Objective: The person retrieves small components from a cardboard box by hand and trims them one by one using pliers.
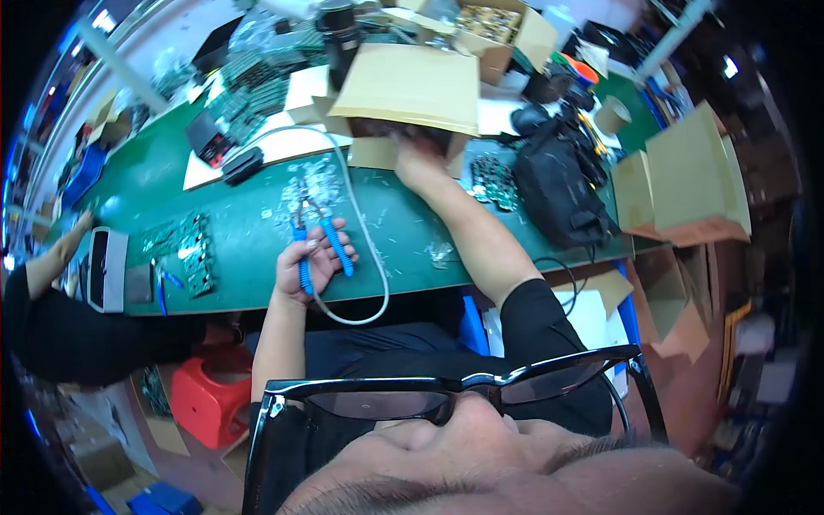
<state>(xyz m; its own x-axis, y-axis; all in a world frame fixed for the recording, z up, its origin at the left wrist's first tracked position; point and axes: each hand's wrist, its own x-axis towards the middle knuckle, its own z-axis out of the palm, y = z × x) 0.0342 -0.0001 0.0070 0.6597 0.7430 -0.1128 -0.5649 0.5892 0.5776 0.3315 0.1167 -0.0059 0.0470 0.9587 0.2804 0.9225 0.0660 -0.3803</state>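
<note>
My left hand [316, 264] is closed round a pair of blue-handled pliers [333, 245], its jaws pointing away from me over the table. A pale cord [385, 283] loops from near the handle ends across the table toward a small black case [243, 166]. Just beyond the jaws lies a scatter of small clear and whitish pieces [318, 182]. My right hand [421, 166] reaches into the front opening of a cardboard box [408, 81]; its fingers are hidden inside, so what they touch does not show.
Stacked green circuit boards [257, 86] fill the far left of the green table [399, 257]. More circuit boards [196, 253] lie at left, beside another person's arm [60, 257]. A black bag [562, 184] and small round boards [492, 182] sit at right. A red stool [204, 399] stands below.
</note>
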